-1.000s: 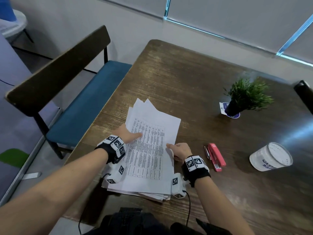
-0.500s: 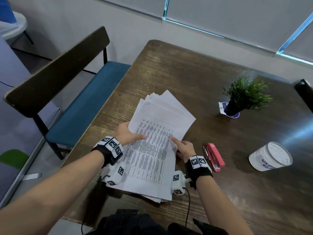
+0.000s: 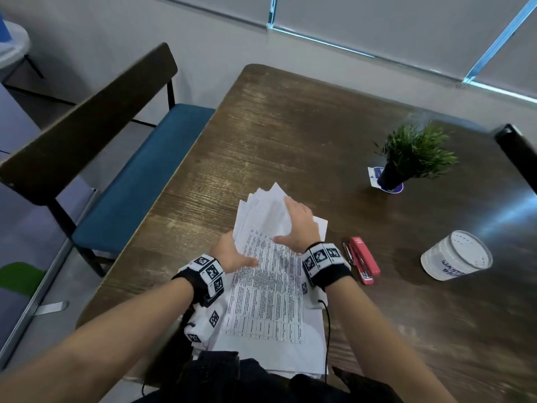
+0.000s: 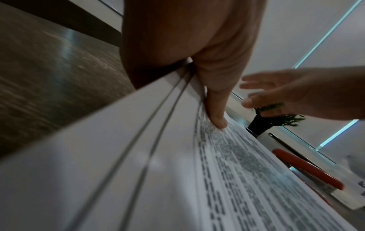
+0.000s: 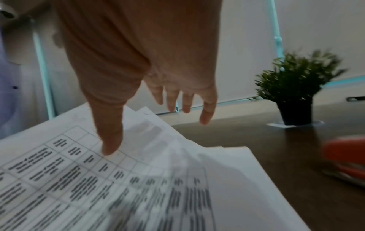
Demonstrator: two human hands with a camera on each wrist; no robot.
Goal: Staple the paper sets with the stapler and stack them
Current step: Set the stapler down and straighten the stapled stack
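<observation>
A: Obs. — where is the paper stack point(image 3: 270, 298)?

B: On the wooden surface point(image 3: 305, 135), at its near edge, printed table face up, far corners fanned out. Left hand point(image 3: 229, 254) pinches the stack's left edge, thumb on top, fingers beneath.

A: Right hand point(image 3: 299, 225)?

B: Fingers straight and spread, holding nothing; thumb tip touches the top sheet near the far end.

A: Stapler point(image 3: 363, 259)?

B: Red, lying flat just right of the stack, a pen point(image 3: 347, 253) alongside it. Potted plant point(image 3: 412, 154) and white cup point(image 3: 456, 255) further right of the stack.
</observation>
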